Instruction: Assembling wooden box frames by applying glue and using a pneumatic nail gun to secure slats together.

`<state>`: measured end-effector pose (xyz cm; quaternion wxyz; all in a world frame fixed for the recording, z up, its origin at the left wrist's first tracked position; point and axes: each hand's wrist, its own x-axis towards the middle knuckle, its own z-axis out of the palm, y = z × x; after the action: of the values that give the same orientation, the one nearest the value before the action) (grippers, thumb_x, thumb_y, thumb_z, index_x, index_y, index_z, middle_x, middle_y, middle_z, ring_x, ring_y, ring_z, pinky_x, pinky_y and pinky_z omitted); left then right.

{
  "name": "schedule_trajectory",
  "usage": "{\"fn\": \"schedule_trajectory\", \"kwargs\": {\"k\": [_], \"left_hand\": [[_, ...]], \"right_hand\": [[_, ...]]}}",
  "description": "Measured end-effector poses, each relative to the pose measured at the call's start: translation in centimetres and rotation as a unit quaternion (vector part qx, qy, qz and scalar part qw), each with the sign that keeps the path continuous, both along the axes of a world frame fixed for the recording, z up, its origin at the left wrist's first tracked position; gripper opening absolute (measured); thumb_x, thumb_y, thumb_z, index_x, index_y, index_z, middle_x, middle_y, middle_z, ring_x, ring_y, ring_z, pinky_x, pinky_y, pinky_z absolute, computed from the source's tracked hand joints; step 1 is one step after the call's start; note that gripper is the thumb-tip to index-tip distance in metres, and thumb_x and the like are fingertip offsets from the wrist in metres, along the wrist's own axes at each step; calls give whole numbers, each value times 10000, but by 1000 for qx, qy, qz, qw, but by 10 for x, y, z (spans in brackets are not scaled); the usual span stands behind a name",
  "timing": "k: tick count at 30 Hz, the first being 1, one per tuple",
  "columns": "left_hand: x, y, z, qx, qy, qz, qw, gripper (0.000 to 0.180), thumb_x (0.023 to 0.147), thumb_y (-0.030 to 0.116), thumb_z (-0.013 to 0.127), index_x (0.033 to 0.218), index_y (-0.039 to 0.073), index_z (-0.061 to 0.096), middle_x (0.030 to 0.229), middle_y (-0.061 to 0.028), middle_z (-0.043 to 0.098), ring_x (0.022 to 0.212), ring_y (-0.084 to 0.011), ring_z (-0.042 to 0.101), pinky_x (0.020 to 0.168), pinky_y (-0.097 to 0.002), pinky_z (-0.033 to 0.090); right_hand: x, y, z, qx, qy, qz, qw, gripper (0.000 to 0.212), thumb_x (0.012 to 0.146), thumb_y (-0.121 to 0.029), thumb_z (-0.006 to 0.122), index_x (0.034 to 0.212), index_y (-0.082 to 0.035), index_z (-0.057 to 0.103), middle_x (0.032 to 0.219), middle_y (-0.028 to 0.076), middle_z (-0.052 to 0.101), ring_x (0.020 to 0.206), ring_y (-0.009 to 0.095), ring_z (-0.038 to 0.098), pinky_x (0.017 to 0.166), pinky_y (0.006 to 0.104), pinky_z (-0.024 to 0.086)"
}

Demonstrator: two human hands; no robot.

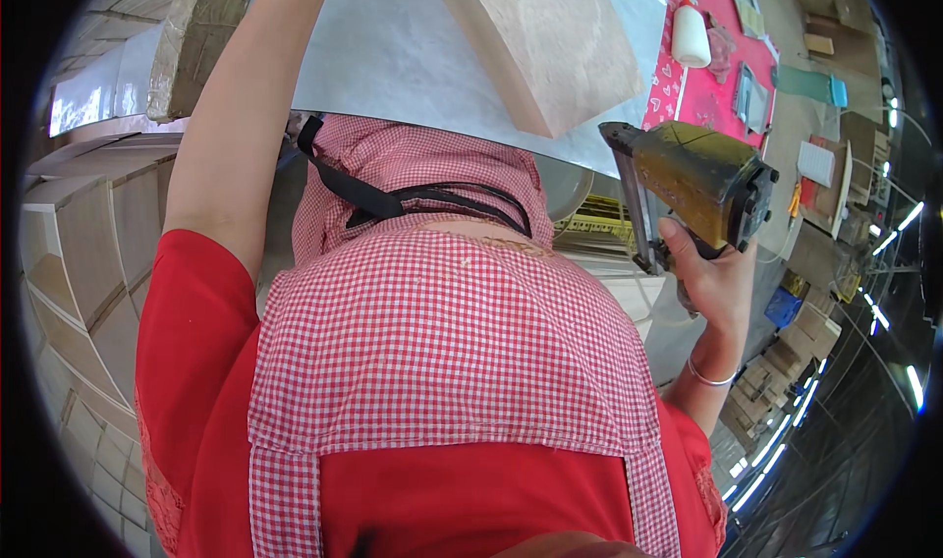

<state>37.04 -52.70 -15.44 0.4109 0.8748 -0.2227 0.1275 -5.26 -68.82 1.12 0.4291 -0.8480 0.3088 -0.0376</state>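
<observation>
My right hand grips a pneumatic nail gun, its worn yellow-and-black body raised off the right end of the worktable. The thumb presses along the side of the tool, and the other fingers are mostly hidden behind its handle. A pale wooden piece with a thick edge rests on the table's grey top, just left of the nail gun and apart from it. My left forearm reaches forward over the table; the left hand itself lies beyond the upper edge of the picture.
A white glue bottle with a red tip stands on a pink heart-patterned cover at the far right. Wooden boxes are stacked at my left, near a taped brown board. Cartons lie farther right.
</observation>
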Motion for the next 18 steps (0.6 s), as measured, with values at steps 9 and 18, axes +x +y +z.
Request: {"fn": "schedule_trajectory", "kwargs": {"k": [9, 18], "left_hand": [[-1, 2, 1, 13, -4, -1, 1000, 354, 886, 287, 558, 1051, 7, 699, 1059, -246, 664, 1050, -395, 621, 923, -447, 477], [2, 2, -2, -2, -19, -9, 1000, 356, 888, 294, 563, 1054, 8, 695, 1048, -240, 670, 1042, -388, 627, 917, -438, 482]], "right_hand": [[15, -13, 14, -57, 51, 33, 997, 265, 846, -160, 802, 1026, -20, 668, 701, -37, 605, 527, 38, 495, 458, 217, 373], [21, -22, 11, -8, 50, 38, 998, 242, 858, -195, 796, 994, -29, 684, 687, -36, 602, 513, 34, 486, 452, 222, 364]]}}
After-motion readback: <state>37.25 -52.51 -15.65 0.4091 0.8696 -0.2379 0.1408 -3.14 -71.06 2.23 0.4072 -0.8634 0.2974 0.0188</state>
